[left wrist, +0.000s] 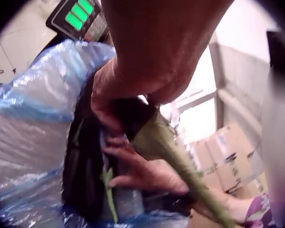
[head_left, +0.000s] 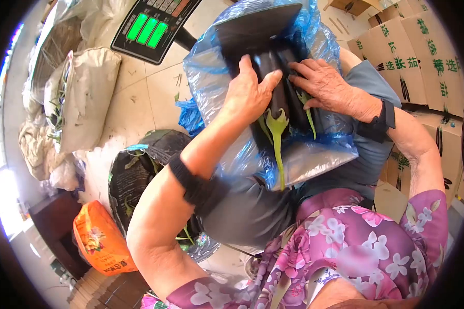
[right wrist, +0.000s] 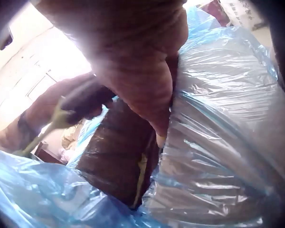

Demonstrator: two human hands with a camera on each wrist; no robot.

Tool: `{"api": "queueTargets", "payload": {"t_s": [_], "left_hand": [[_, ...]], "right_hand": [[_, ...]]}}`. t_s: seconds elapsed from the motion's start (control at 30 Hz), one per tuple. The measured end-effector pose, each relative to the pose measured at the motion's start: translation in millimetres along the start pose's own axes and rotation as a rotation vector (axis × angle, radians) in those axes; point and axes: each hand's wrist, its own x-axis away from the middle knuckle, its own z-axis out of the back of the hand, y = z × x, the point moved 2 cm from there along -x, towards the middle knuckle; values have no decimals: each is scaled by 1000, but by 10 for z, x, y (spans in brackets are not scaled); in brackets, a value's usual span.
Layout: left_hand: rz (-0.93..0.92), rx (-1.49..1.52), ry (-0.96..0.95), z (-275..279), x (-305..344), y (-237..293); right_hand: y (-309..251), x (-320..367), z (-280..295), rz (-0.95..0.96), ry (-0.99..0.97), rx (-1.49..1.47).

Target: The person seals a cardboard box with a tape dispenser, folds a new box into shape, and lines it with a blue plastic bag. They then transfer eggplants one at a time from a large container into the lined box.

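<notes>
My left hand (head_left: 252, 92) grips a dark eggplant (head_left: 279, 98), whose green cap and long stem point toward my body. In the left wrist view the fingers of that hand (left wrist: 128, 83) curl round the eggplant just above its cap. My right hand (head_left: 327, 88) rests with spread, slightly bent fingers on other dark eggplants lying lengthwise in a blue-lined box (head_left: 258, 23). A second green stem (head_left: 310, 121) shows below its fingers. From the right wrist, my hand (right wrist: 137, 80) reaches down beside the plastic-covered box wall (right wrist: 218, 137); its fingertips are mostly hidden.
A scale display (head_left: 148, 32) stands beyond the box at the left. Left of my knee are a dark sack (head_left: 134, 180) with green stems and an orange bag (head_left: 100, 239). A filled white sack (head_left: 90, 98) lies farther left. Stacked cartons (head_left: 397, 62) stand at the right.
</notes>
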Motion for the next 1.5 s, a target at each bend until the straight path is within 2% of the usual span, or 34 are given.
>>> {"api": "queueTargets", "payload": {"t_s": [0.07,0.1,0.17,0.33,0.37,0.43,0.5,0.6,0.63,0.67,0.73,0.77,0.8,0.9,0.97,1.0,1.07,1.1,1.13,1.2,1.23,1.27,1.3,1.33,1.37,1.4,1.5], "left_hand": [[158,-50,-22,-99,-153,-243],[166,-64,-30,-105,-203,-292],[204,10,71,-114,-330,-379],[283,-100,7,-204,-539,-641],[196,-8,-4,-248,-570,-778],[114,84,-16,-197,-547,-734],[164,133,-123,-127,-484,-720],[139,288,-135,-171,-535,-823],[285,465,-203,-93,-418,-582],[290,472,-191,-90,-390,-590],[292,702,-163,-39,-331,-518],[353,711,-167,0,-284,-505],[-134,117,-230,162,-287,-471],[-35,703,-302,583,52,-238],[-173,680,-185,1160,598,-77],[-208,615,-50,1376,901,-182],[-116,449,161,1684,1509,-744],[20,375,215,1729,1819,-1131],[150,308,263,1745,2135,-1611],[385,233,251,1425,2746,-2590],[471,10,220,1153,3005,-3084],[442,-239,180,856,3249,-3514],[586,-321,180,471,3474,-3963],[665,-378,114,184,3601,-4091],[611,-449,147,-106,3668,-4137],[639,-501,142,-304,3701,-4183],[598,-673,161,-505,3564,-4087]], "right_hand": [[-52,-47,-29,0,28,-14],[-91,-93,-35,11,17,-30],[-107,-157,-23,36,-2,-60],[-136,-253,43,-8,8,-109],[-142,-255,54,-5,-13,-153],[-154,-253,61,0,13,-147],[-175,-272,78,21,34,-137],[-198,-335,41,44,-64,-161],[-221,-345,5,61,-69,-122],[-241,-356,-29,76,-74,-86],[-242,-372,-74,108,-105,-109],[-253,-352,-90,145,-116,-50],[-265,-344,-102,182,-128,6],[-268,-267,-91,172,-157,41],[-350,-216,-161,137,-159,46],[-378,-187,-167,131,-165,35],[-407,-142,-118,122,-172,-1],[-451,-123,-101,174,-178,-22],[-495,-166,-62,138,-199,-14],[-547,-153,-55,121,-231,-9],[-530,-139,-52,113,-236,5],[-509,-150,-47,100,-240,23],[-496,-160,-48,100,-247,27],[-487,-159,-58,110,-252,35],[-451,-115,-72,98,-256,36],[-451,-110,-82,85,-261,36],[-419,-134,-62,85,-270,23]]}}
